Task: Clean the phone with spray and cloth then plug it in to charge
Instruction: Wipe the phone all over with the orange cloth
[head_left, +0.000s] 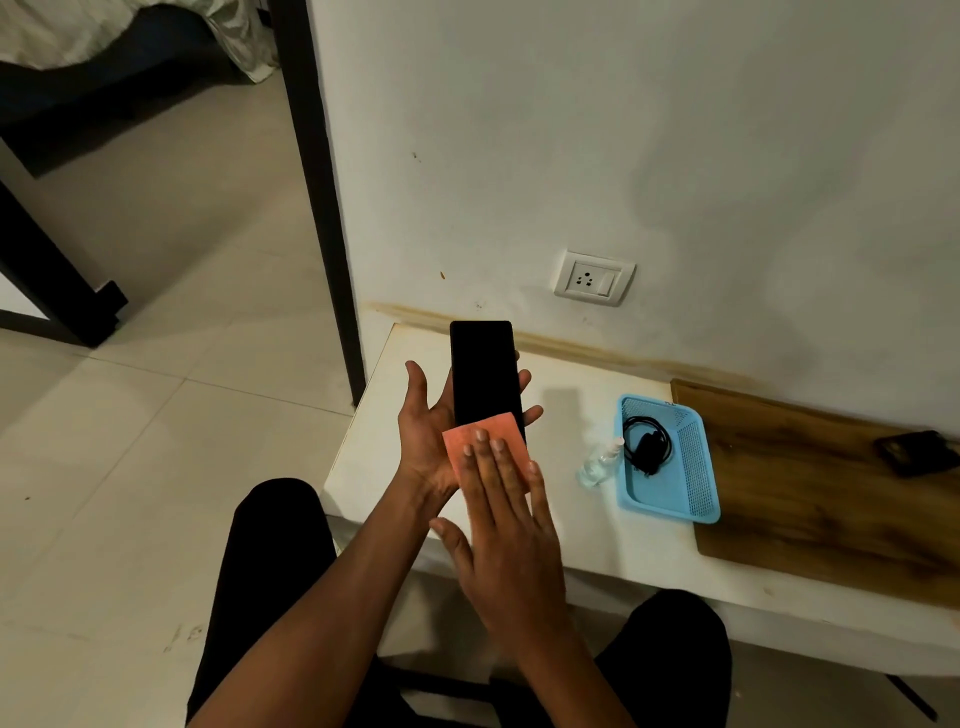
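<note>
Phone (484, 379) lies screen-up on the flat left hand (428, 436) above the white bench (545, 519), its lower end under an orange cloth (485, 444).

The right hand (506, 530) presses the cloth onto the phone with straight fingers; the left hand's fingers are spread out flat beneath the phone, curled round nothing. On the bench, to the right of the hands, a small clear spray bottle (601, 462) stands just beside a light blue plastic basket (696, 467), which holds a black charger (647, 448) with its cable coiled. A wooden board (810, 499) lies on the bench's right part with a dark object (917, 451) on it. The bench meets a scuffed white wall with a white socket (594, 278) above the bench. To the left are a dark door frame (322, 197) and a pale tiled floor (156, 415).
</note>
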